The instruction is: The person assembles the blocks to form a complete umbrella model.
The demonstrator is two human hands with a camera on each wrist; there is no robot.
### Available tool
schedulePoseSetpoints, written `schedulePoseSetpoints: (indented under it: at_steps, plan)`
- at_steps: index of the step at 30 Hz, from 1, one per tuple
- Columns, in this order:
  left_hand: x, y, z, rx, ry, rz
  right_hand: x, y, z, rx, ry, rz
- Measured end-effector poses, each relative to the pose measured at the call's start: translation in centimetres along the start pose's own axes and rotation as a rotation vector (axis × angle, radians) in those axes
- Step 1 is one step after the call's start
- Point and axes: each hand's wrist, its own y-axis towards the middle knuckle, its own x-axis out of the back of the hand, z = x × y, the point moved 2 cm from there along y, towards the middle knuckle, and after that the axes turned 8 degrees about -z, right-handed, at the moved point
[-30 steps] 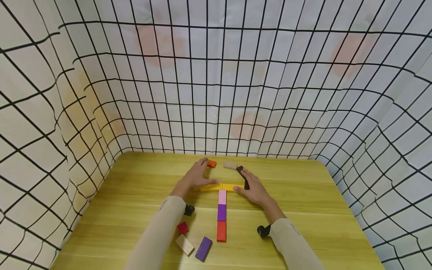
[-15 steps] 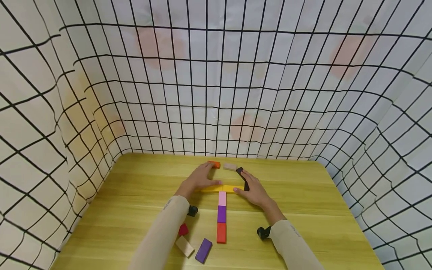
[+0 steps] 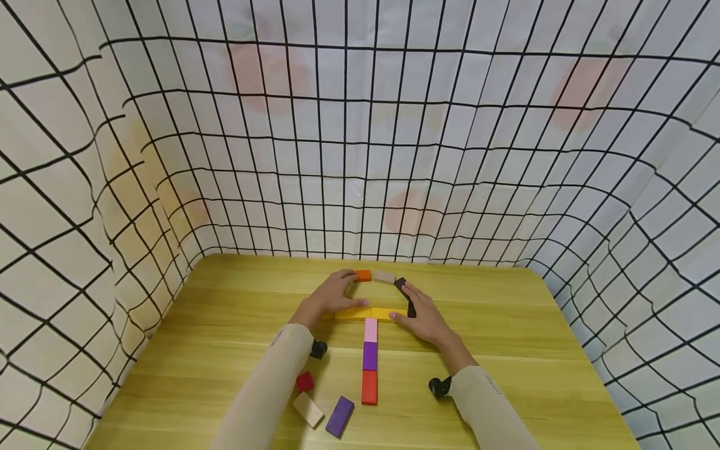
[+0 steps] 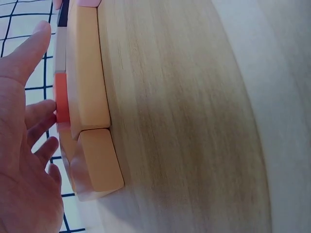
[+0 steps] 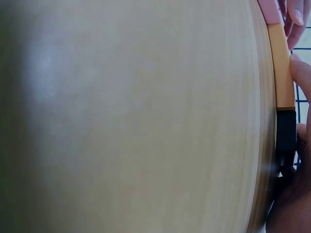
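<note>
Two yellow blocks (image 3: 371, 312) are lying end to end as a crossbar mid-table, both hands flanking them. Left hand (image 3: 329, 297), fingers straight, is touching the bar's left part and reaching an orange block (image 3: 363, 275) behind it. Right hand (image 3: 423, 317), fingers relaxed, is touching the bar's right end and a black block (image 3: 406, 295). Pink (image 3: 370, 329), purple (image 3: 369, 355) and red (image 3: 369, 386) blocks are running toward the viewer from the bar. One beige block (image 3: 384, 277) is sitting behind it; small red (image 3: 305, 380), beige (image 3: 307, 409) and purple (image 3: 340, 415) ones are lying loose, nearer-left.
</note>
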Motion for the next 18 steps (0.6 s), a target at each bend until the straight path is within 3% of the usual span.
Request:
schedulePoseSetpoints:
  at_steps: [18]
  plan:
    - [-0.29, -0.29, 0.21, -0.003, -0.014, -0.025, 0.15, -0.02, 0.11, -0.001, -0.002, 0.001]
